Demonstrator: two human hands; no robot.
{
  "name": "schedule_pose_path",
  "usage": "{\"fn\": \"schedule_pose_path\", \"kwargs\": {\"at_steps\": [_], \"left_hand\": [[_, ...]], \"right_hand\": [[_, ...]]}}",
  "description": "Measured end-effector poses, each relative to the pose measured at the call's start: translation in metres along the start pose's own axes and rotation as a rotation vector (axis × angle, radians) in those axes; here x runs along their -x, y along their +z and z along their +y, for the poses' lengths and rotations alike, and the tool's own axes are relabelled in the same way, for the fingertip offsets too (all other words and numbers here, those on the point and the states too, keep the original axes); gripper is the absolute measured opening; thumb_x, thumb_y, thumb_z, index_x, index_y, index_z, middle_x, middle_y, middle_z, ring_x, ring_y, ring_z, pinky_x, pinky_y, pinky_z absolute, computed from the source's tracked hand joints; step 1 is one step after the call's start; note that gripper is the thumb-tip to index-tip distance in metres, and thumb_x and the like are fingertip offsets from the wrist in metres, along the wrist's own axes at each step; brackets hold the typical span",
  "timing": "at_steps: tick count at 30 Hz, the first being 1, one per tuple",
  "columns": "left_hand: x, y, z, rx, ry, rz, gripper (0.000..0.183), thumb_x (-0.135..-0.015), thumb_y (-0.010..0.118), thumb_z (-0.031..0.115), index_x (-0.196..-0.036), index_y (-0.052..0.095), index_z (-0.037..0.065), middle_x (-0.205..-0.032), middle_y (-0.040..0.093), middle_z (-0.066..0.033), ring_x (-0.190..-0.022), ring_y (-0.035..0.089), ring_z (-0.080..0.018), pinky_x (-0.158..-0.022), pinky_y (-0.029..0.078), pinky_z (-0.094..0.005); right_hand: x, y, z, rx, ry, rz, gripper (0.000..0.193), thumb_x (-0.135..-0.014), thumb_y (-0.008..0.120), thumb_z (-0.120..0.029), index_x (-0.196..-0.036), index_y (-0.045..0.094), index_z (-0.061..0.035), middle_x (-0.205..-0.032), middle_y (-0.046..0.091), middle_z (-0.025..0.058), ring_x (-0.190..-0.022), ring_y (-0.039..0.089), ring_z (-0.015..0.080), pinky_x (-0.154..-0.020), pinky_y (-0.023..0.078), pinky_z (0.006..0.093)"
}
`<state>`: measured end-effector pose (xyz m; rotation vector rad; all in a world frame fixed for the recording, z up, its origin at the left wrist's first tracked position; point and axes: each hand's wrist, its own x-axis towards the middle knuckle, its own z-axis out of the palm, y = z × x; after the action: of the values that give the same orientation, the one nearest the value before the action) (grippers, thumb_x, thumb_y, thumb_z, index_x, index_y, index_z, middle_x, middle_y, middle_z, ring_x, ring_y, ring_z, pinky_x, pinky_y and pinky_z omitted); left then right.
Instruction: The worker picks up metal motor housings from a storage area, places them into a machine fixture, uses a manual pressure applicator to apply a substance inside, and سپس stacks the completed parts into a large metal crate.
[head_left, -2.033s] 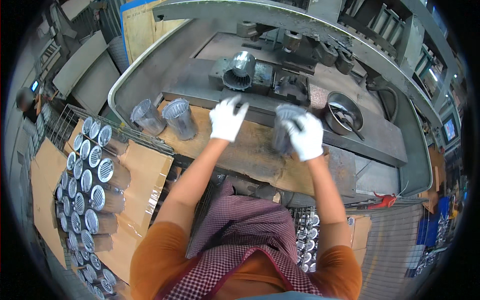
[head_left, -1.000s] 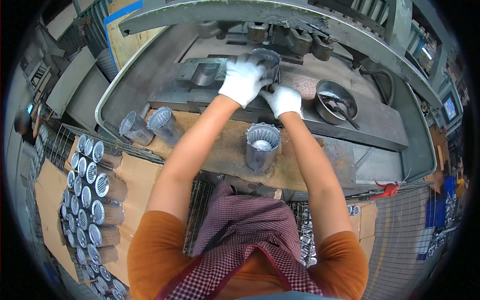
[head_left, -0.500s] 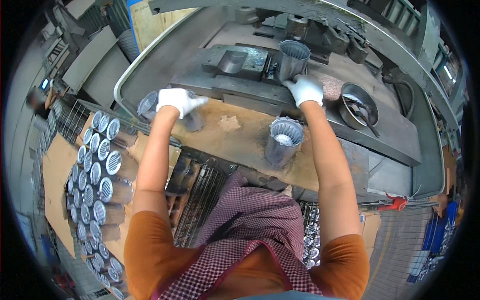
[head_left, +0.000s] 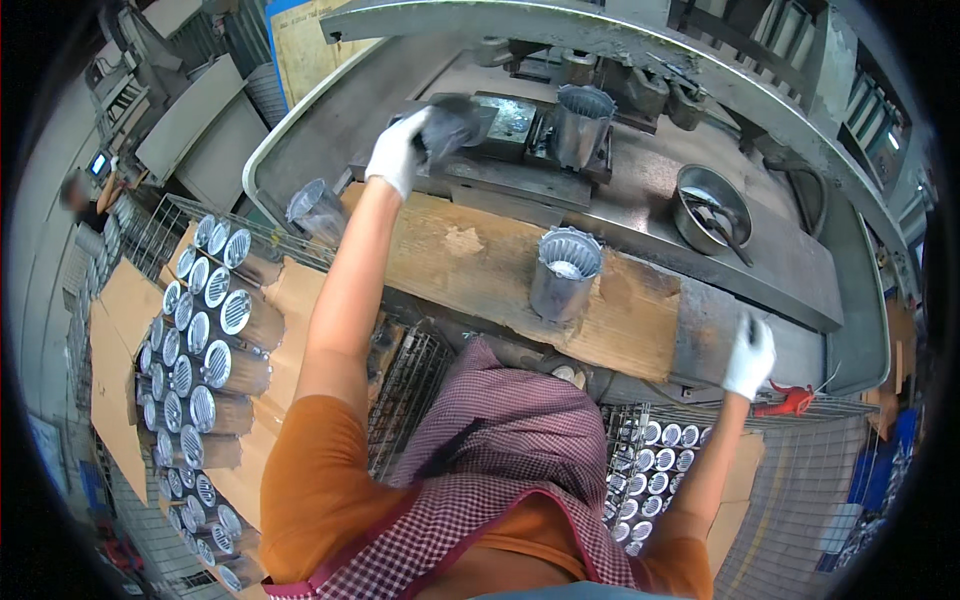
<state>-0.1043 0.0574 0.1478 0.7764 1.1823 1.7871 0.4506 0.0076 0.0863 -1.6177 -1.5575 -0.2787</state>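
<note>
My left hand (head_left: 397,155), in a white glove, is closed on a dark metal cup (head_left: 450,125), blurred by motion, over the left part of the machine bed. A ribbed metal cup (head_left: 584,125) with a jagged rim stands upright at the block fixture (head_left: 508,128). Another such cup (head_left: 566,275) stands on the wooden board (head_left: 430,235) in front of me, with something pale inside. One more cup (head_left: 316,208) leans at the board's left end. My right hand (head_left: 750,357), also gloved, is over the bench's right end, fingers somewhat apart and holding nothing visible.
A metal bowl (head_left: 712,210) with a dark-handled tool sits on the right of the machine bed. Many finished-looking cups lie stacked on cardboard (head_left: 285,350) at left. A wire basket (head_left: 640,480) of cups is below right. A red clamp-like object (head_left: 785,401) hangs nearby.
My left hand has lifted a cup off the board and carried it up and right over the machine. My right hand has let go of the fixture cup and moved down to the right.
</note>
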Motion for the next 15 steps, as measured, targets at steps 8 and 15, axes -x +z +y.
{"fn": "schedule_pose_path", "kwargs": {"at_steps": [8,15], "left_hand": [[-0.039,0.052,-0.043,-1.263,0.269,-0.054,0.057,-0.085,0.055,0.048,-0.118,0.06,0.002,-0.125,0.057,-0.0192,-0.115,0.052,-0.0368,-0.093,0.042,-0.0415],[-0.049,0.058,-0.056,-1.754,0.29,-0.009,0.061,-0.084,0.051,0.06,-0.113,0.065,0.008,-0.12,0.06,-0.0152,-0.112,0.056,-0.032,-0.093,0.044,-0.0398]], "right_hand": [[0.029,-0.028,0.09,0.224,0.192,-0.058,0.023,-0.085,0.066,-0.025,-0.089,0.07,-0.0029,-0.08,0.067,0.0144,-0.068,0.063,0.0273,-0.064,0.048,0.0374],[0.022,-0.015,0.082,0.206,0.209,0.074,0.023,-0.085,0.066,-0.026,-0.088,0.071,-0.0037,-0.078,0.067,0.013,-0.062,0.061,0.0246,-0.06,0.046,0.0354]]}}
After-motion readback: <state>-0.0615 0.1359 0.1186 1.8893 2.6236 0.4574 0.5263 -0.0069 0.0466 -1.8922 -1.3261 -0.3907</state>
